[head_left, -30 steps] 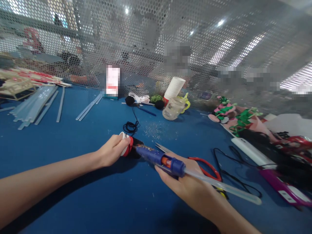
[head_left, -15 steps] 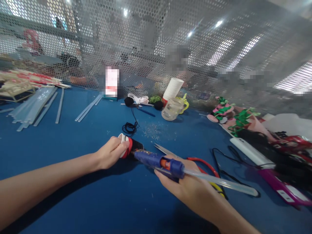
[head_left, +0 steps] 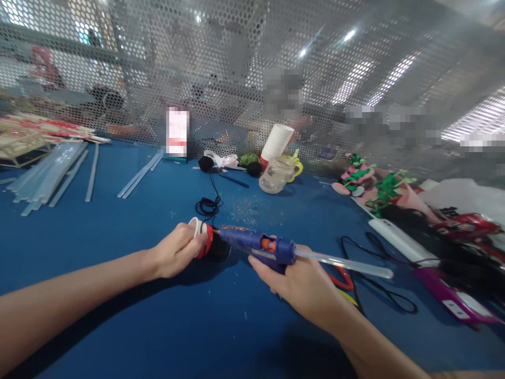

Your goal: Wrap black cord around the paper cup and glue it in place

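Observation:
My left hand [head_left: 177, 250] is closed on the white rim end of a small cup [head_left: 219, 247] lying on its side, its wall red and partly wrapped in black cord. A loose coil of black cord [head_left: 207, 206] lies on the table behind it. My right hand [head_left: 300, 281] grips a blue glue gun [head_left: 252, 242], whose nozzle touches or nearly touches the red part of the cup. Out of the gun's back end sticks a clear glue stick [head_left: 347, 265]. Red-handled scissors [head_left: 343, 278] lie partly hidden behind my right hand.
Glue sticks [head_left: 51, 173] lie at the left on the blue table [head_left: 158, 326]. Stacked paper cups [head_left: 278, 141], a clear cup [head_left: 273, 176] and yarn [head_left: 249, 160] stand near the mesh. A purple power strip [head_left: 450, 297], cables and craft flowers [head_left: 357, 176] are at the right.
The glue gun has tilted and its nozzle has risen to the red part of the cup near my left fingers. Its glue stick points less steeply down, and the scissors are more hidden.

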`<state>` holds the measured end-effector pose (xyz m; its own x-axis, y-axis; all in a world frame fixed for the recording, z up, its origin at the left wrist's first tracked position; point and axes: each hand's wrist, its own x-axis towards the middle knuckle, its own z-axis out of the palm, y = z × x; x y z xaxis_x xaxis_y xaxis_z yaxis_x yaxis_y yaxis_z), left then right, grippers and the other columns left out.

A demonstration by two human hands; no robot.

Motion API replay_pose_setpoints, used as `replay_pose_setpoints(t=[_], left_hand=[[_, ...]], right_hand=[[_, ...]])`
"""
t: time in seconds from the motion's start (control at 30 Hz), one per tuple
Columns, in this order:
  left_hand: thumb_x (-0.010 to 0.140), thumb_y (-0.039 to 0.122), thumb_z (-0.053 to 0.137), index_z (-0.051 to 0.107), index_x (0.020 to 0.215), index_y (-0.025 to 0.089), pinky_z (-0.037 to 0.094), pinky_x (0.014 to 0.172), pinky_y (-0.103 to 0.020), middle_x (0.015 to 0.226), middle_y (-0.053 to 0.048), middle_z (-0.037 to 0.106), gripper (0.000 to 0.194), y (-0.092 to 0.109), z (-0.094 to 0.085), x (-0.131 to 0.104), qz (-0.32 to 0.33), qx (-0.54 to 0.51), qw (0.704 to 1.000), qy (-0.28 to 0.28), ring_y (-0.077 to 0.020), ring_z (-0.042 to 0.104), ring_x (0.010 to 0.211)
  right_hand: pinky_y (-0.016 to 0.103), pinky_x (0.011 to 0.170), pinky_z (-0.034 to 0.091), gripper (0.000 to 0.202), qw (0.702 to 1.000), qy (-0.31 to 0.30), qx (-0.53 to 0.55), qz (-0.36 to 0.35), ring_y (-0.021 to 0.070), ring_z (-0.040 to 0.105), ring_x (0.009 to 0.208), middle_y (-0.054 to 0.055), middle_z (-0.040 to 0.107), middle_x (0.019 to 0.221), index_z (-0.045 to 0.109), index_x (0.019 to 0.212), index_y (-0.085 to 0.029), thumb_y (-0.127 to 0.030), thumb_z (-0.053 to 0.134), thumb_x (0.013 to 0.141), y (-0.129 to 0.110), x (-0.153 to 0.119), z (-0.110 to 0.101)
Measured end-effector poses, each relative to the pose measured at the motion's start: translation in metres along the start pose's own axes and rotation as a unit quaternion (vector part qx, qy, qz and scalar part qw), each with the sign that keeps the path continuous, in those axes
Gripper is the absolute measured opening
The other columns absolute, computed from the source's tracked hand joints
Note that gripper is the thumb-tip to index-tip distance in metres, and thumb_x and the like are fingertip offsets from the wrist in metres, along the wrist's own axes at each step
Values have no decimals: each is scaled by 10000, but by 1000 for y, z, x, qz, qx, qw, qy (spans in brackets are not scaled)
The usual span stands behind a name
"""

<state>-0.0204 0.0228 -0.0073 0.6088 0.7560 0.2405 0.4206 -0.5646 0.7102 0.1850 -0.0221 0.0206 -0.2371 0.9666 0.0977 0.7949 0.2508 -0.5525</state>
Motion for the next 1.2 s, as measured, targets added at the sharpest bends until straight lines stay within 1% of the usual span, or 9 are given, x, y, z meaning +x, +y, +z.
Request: replay_pose_setpoints(t=[0.27, 0.43, 0.53, 0.6, 0.67, 0.77, 0.87, 1.0, 1.2], left_hand=[[816, 195, 225, 224, 475, 175, 218, 456, -233, 439, 52, 249, 342, -1, 0, 0, 26, 13, 999, 14, -75, 211, 429], [810, 165, 226, 250, 494, 170, 242, 472, -224, 468, 44, 297, 317, -1, 0, 0, 51, 9, 999, 17, -73, 246, 447], [807, 168, 229, 251, 489, 170, 241, 468, -224, 464, 42, 298, 319, -1, 1, 0, 47, 6, 999, 24, -73, 251, 446], [809, 195, 229, 242, 479, 171, 232, 453, -223, 451, 46, 275, 331, -2, 2, 1, 18, -1, 1000, 24, -71, 238, 436], [810, 239, 232, 237, 466, 172, 222, 437, -221, 439, 49, 252, 351, -2, 2, 1, -30, -15, 999, 25, -68, 224, 426], [802, 295, 243, 249, 457, 173, 207, 413, -216, 433, 52, 235, 367, -2, 3, 2, -113, -51, 992, 33, -65, 215, 418], [788, 324, 255, 264, 453, 171, 197, 400, -211, 428, 53, 239, 368, 0, 4, 3, -170, -97, 980, 45, -65, 216, 416], [770, 356, 275, 300, 452, 163, 207, 402, -203, 428, 49, 269, 372, -1, 5, 5, -201, -139, 968, 56, -67, 238, 426], [757, 364, 278, 314, 459, 163, 203, 403, -202, 437, 48, 264, 362, -2, 5, 5, -225, -155, 960, 62, -71, 240, 431]], right_hand=[[227, 392, 365, 241, 1000, -2, -2, 1, 124, 466, 354, -42, 437, 331, 467, 488, -203, -312, 496, 701, -4, -3, -4], [224, 391, 356, 235, 1000, 11, -9, -4, 120, 465, 356, -38, 450, 341, 476, 494, -197, -293, 480, 709, -6, 2, -3], [224, 389, 353, 242, 1000, 18, -9, -3, 124, 471, 367, -35, 449, 346, 465, 482, -201, -299, 484, 703, -5, 3, -2], [226, 394, 354, 243, 1000, 22, -12, -2, 129, 475, 379, -35, 445, 349, 462, 480, -204, -311, 488, 697, -3, 1, -1], [230, 412, 363, 241, 999, 24, -18, -9, 135, 485, 408, -29, 453, 368, 461, 484, -204, -317, 491, 695, -3, -2, 0], [244, 473, 383, 195, 998, 28, -28, -49, 143, 501, 474, -8, 508, 460, 480, 534, -197, -302, 491, 697, -2, -3, 1], [245, 493, 380, 156, 996, 25, -27, -76, 129, 481, 481, -3, 523, 521, 493, 582, -191, -272, 474, 714, -2, -4, 2], [210, 460, 369, 123, 997, 10, -8, -75, 107, 469, 482, -18, 520, 544, 497, 633, -195, -247, 460, 737, 0, -8, 5], [196, 508, 389, 74, 995, 27, 19, -94, 98, 486, 523, -32, 533, 584, 496, 667, -201, -224, 482, 736, 2, -11, 9]])
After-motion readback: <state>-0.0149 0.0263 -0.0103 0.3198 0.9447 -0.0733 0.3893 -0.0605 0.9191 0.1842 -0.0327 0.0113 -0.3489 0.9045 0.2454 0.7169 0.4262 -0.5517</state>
